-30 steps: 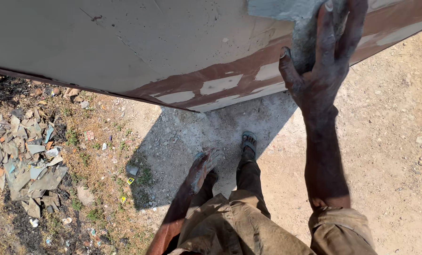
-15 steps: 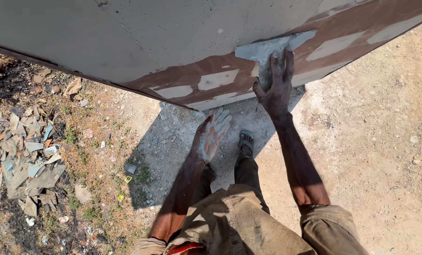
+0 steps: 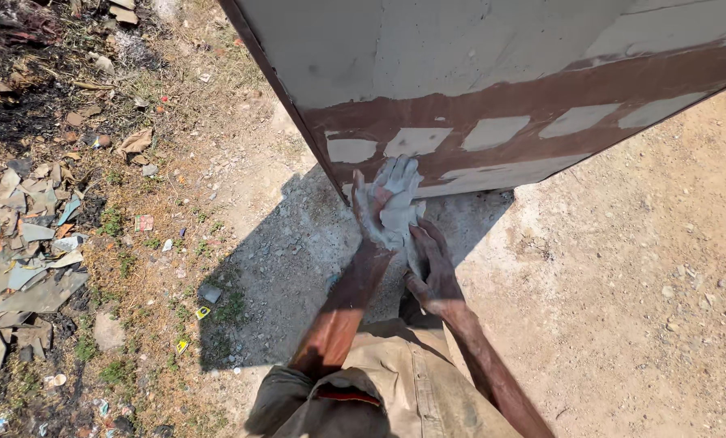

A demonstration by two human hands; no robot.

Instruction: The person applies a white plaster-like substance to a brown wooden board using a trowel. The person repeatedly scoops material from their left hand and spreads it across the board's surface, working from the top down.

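Half a second ago the right hand was pressing flat against the lower band of the grey metal panel (image 3: 476,57) while the left hand was hanging free below it; now both hands are meeting in front of the panel's bottom corner, and the view is showing more of that corner and its left edge. The left hand (image 3: 385,203) is lying open, palm up and fingers spread loosely, thickly coated in pale grey putty (image 3: 395,212). The right hand (image 3: 432,272) is sitting just below it, fingers slightly curled and touching the heel of the left palm, a wad of the putty lying between them; whether it is pinching that putty, I cannot tell.

The panel is standing tilted over bare sandy ground (image 3: 622,284), its rust-brown lower band (image 3: 541,93) carrying a row of pale rectangular putty patches (image 3: 493,132). Its shadow is falling across the dirt under the hands. To the left, sparse weeds and charred earth are surrounding a heap of broken grey slabs (image 3: 22,268). Scattered there are small scraps of litter: a pinkish square wrapper (image 3: 144,221), a yellow scrap (image 3: 203,312) and a crumpled tan paper (image 3: 135,143). The person's khaki trousers (image 3: 395,389) are filling the bottom edge.
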